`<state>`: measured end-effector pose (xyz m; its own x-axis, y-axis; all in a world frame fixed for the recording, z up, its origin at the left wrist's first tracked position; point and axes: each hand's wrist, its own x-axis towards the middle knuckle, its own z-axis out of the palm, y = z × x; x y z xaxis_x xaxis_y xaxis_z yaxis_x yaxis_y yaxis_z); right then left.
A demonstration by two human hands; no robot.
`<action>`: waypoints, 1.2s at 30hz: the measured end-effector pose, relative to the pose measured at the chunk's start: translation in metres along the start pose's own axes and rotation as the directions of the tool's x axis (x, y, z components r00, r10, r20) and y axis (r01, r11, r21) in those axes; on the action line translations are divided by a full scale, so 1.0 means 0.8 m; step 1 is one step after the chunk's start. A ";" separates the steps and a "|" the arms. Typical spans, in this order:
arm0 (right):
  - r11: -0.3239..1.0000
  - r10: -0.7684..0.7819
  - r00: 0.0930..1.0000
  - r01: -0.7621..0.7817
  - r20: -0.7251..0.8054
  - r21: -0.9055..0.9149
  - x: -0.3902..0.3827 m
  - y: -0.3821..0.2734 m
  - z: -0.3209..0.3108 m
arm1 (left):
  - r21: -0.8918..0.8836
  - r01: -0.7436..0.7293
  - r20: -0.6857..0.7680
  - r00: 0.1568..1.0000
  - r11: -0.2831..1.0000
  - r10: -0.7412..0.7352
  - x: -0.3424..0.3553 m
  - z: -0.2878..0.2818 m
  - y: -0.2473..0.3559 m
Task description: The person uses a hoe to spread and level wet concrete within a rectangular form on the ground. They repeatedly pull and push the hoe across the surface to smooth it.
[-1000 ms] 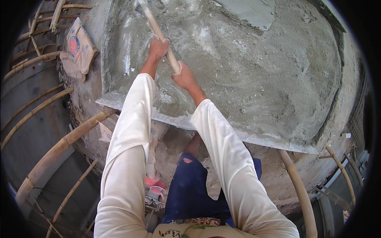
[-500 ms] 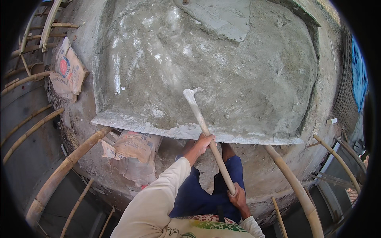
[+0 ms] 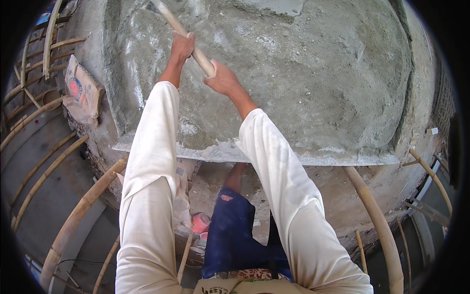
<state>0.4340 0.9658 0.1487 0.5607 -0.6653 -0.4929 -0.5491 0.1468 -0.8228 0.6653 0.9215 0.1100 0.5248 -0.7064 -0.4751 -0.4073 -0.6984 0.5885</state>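
Observation:
Both my hands grip the wooden handle of a hoe (image 3: pixel 172 18), stretched out over a low trough (image 3: pixel 279 158) of grey cement mix (image 3: pixel 323 93). My left hand (image 3: pixel 182 45) is wrapped round the handle farther up, and my right hand (image 3: pixel 223 78) closes on its near end. From there the handle slants away to the far left. Only part of the hoe's head shows at the top edge, so how deep it sits in the mix is hidden. Pale dry streaks lie on the mix along the trough's left side.
A crumpled paper cement bag (image 3: pixel 84 93) lies left of the trough. Another bag (image 3: pixel 184 196) is partly behind my left sleeve, near a pink container (image 3: pixel 199 223). Bamboo poles (image 3: pixel 81 215) run along the left, and another bamboo pole (image 3: pixel 379 225) stands at the right.
The hoe has swung from near my body out to the far left of the trough. Both arms have reached forward, and my right hand has come up close to my left.

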 end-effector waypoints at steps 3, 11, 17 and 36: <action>0.993 0.116 0.989 -0.116 0.090 -0.010 -0.083 0.027 0.020 | 0.237 0.174 0.104 0.974 0.956 -0.203 -0.024 0.020 -0.017; 0.912 0.410 0.912 -0.409 -0.022 0.015 -0.492 0.075 -0.162 | -0.376 0.508 0.387 0.846 0.775 -0.367 -0.357 0.223 0.033; 0.883 0.434 0.893 -0.448 -0.114 -0.142 -0.736 0.120 -0.201 | -0.511 0.801 0.772 0.588 0.312 -0.243 -0.608 0.302 0.073; 0.970 0.230 0.973 -0.228 -0.022 0.080 -0.211 0.106 -0.190 | 0.074 -0.123 -0.016 0.992 0.990 0.125 -0.091 0.196 0.107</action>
<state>0.1984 0.9792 0.2056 0.4053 -0.6297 -0.6627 -0.6108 0.3529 -0.7088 0.4754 0.8952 0.0924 0.4816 -0.7861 -0.3875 -0.5234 -0.6126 0.5922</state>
